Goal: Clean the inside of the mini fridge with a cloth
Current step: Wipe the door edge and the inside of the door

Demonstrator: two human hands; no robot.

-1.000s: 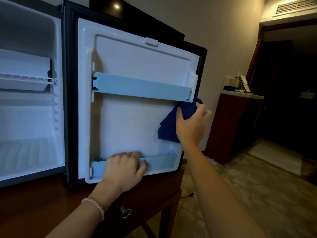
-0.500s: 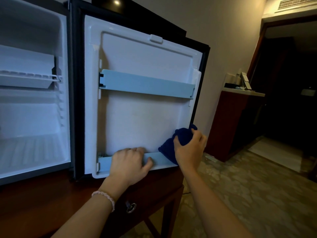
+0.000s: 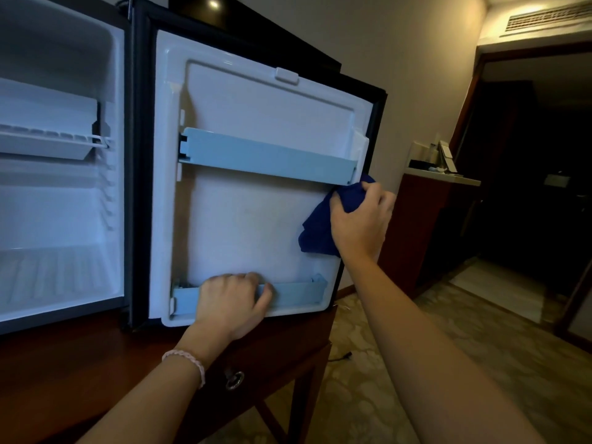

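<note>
Open fridge [image 3: 61, 193] on wooden table [image 3: 80, 373], cavity at left. Door [image 3: 253, 219] swung fully open, white liner facing viewer, upper rail [image 3: 266, 158] and lower rail [image 3: 294, 291] across it. Left hand [image 3: 230, 302] closed over lower rail, fingers curled behind it. Right hand [image 3: 360, 224] clenched on blue cloth [image 3: 323, 225], pressed against liner's right edge just below upper rail. Pale bracelet [image 3: 189, 363] on left wrist.

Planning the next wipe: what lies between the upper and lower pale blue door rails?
In the head view, only bare white door liner lies between the upper rail and lower rail; the dark blue cloth covers its right edge.
</note>
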